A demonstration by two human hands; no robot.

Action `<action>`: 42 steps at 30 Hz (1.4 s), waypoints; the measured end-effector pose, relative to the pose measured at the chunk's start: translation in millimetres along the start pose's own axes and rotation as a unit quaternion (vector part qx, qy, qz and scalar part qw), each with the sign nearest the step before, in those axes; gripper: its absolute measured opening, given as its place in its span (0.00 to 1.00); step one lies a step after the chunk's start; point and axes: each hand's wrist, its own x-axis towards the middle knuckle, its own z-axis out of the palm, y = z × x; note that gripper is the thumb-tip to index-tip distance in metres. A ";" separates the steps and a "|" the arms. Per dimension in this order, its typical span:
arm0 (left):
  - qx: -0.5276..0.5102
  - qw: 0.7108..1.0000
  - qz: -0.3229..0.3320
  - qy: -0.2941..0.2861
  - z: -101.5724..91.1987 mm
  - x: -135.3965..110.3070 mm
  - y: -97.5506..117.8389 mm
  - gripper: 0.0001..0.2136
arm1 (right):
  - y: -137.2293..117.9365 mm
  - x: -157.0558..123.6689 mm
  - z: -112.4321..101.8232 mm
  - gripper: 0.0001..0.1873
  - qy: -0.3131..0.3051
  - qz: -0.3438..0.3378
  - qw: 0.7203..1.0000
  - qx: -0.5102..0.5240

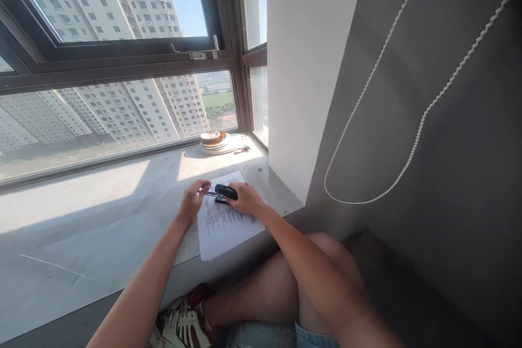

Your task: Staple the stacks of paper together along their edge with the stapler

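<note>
Black stapler (227, 191), parts spread, sits over printed paper (216, 236) on windowsill (101, 239). Right hand (246, 199) wraps its right end, nearer. Long axis runs leftward, toward left hand (193, 198); fingertips there meet metal strip (213, 193); whether pinching, cannot tell.

Illegible print (223, 219) on the paper (228, 244)

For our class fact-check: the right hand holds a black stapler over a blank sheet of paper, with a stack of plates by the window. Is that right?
Not quite: the sheet of paper isn't blank; the head view shows lines of printed text on it. The right hand does hold a black stapler over it, with a stack of plates by the window.
</note>
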 end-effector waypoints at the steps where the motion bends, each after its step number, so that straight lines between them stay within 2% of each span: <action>1: -0.004 1.000 -0.014 0.014 -0.1 0.1 0.9 0.11 | -0.1 0.3 -1.1 0.10 0.002 0.005 1.000 0.013; 6: -0.004 0.998 -0.041 0.053 -1.0 0.0 5.4 0.10 | 2.8 4.5 -6.6 0.14 0.022 0.025 0.996 0.084; 12: -0.008 0.999 -0.046 0.010 -0.1 -1.0 8.7 0.10 | 9.7 6.4 -5.5 0.18 0.014 0.017 0.997 0.074; 15: -0.014 0.999 -0.046 0.016 -0.2 -2.4 9.9 0.09 | 10.9 5.9 -6.1 0.17 0.015 0.016 0.997 0.071; 20: -0.043 0.997 -0.046 -0.035 -2.2 -5.4 10.0 0.13 | 9.9 5.9 -11.7 0.17 0.012 0.010 0.998 0.061; 24: -0.048 0.997 -0.049 -0.044 -1.1 -5.4 8.0 0.15 | 10.4 6.0 -15.4 0.16 0.014 0.004 0.998 0.059; 33: -0.067 0.993 -0.003 -0.102 -3.6 -6.4 9.2 0.16 | 12.6 4.7 -22.5 0.15 -0.009 -0.019 1.000 0.022; 36: -0.072 0.994 0.014 -0.087 -2.7 -5.3 7.9 0.15 | 12.9 4.5 -21.6 0.15 -0.004 -0.030 0.999 0.022; 42: -0.081 0.989 0.111 -0.054 0.2 -0.2 4.1 0.11 | 14.3 4.5 -20.6 0.13 0.002 -0.044 0.999 0.018</action>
